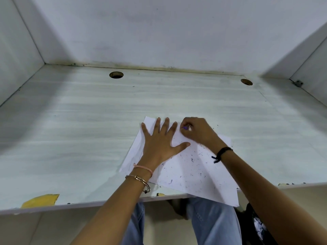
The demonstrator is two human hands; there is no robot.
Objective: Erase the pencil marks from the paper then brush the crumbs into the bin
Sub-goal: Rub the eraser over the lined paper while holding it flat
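pale grey walls (159, 32) close in on three sides of a whitish wood-grain tabletop (88, 121), which has round holes (116, 74) near its back edge. a sheet of white paper (203, 183) lies skewed near the front edge, its near corner hanging past the edge over the person's blue-jeaned knees (208, 214). the left hand (159, 144) lies flat on the far left part of the sheet, its fingers (165, 124) straight and spread, pressing the paper down. the right hand (198, 131) sits just beside it at the sheet's far edge, its fingers (187, 123) clenched around a small purple eraser (185, 128), of which only a sliver shows. dark crumbs (192, 160) are scattered over the middle and right of the sheet, and a few lie on the tabletop beyond the right hand. faint pencil lines (158, 175) show by the left wrist. a pink band (144, 167) and a metal bangle (141, 180) circle the left wrist; a black cord (223, 151) circles the right. a yellow patch (41, 200) marks the tabletop's front edge at the left.
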